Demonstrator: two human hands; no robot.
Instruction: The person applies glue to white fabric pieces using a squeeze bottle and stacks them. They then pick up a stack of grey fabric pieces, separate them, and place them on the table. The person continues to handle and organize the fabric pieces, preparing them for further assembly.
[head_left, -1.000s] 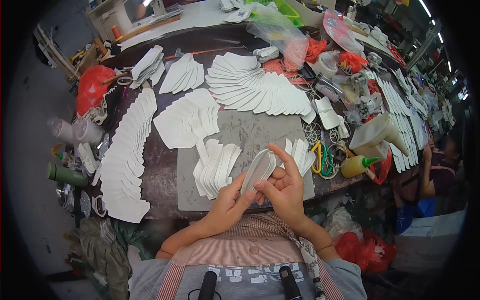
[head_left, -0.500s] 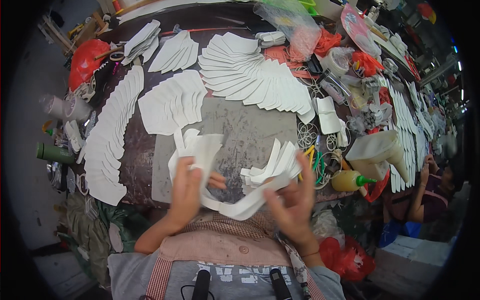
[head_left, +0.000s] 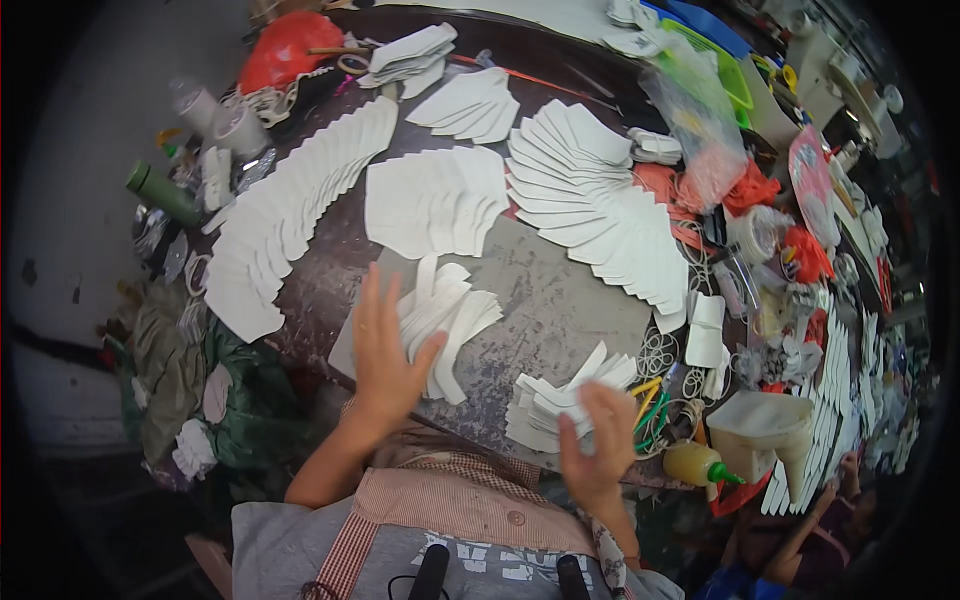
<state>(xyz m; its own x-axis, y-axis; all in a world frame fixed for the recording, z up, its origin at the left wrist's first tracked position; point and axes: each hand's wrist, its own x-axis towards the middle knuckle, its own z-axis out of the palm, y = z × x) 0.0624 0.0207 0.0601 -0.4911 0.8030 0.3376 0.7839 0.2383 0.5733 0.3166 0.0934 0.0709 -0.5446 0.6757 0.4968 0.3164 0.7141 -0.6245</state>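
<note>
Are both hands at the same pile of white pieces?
No; the left hand is at the left pile, the right hand at the right pile.

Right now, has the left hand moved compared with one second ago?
Yes: judged against the grey work board, the left hand has moved left, toward the board's left edge.

Grey shirt point(head_left: 285, 545), pink apron point(head_left: 440, 500), checked straps point(head_left: 348, 545)

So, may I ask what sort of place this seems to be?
Probably a workshop for handwork: many similar white pieces lie in piles and fans on a dark table, with a grey work board and a yellow squeeze bottle.
</note>
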